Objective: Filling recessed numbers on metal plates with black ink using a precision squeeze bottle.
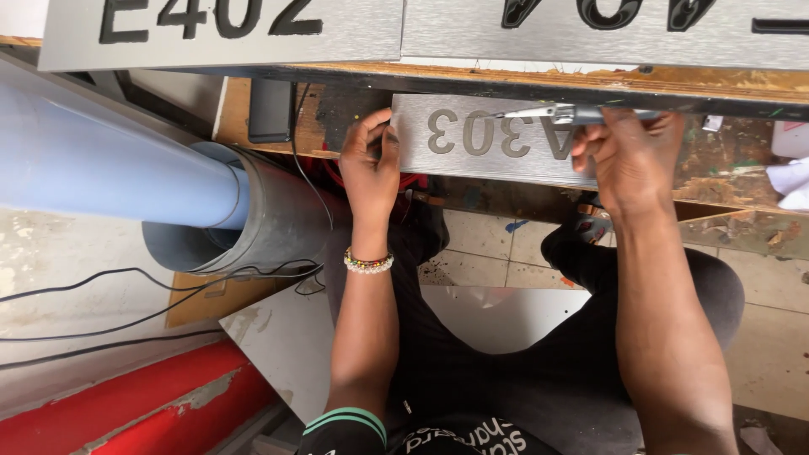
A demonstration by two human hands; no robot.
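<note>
Left hand (371, 164): fingers curled over the left end of the plate (484, 139), thumb on its face; the grip is closed on that edge. A bead bracelet (368, 262) sits on the wrist.
Right hand (628, 160): fingers wrapped around a slim metal tool (548, 112), holding it along the plate's far edge, tip pointing left.
Plate: a brushed silver sign with raised grey characters, lying on the workbench (725, 160) just under the far shelf, between the two hands; its right end is hidden by the right hand.
Tool: grey, pen-like, lying almost level; whether its tip touches the plate cannot be told.
Far signs: two larger silver signs (227, 29) with black characters stand side by side along the far edge, above the plate.
Workbench: worn wood, stained and scuffed, reaching to the right; white paper (792, 181) lies at its right end.
Left side: a pale blue pipe (101, 152) runs into a wider grey tube (270, 219); black cables (126, 295) trail across the floor near them.
Near left: a red strip (143, 404) with chipped paint, and a pale board (286, 337) leaning beside the person's knee.
Floor: light tiles show between the person's legs, under the bench.
</note>
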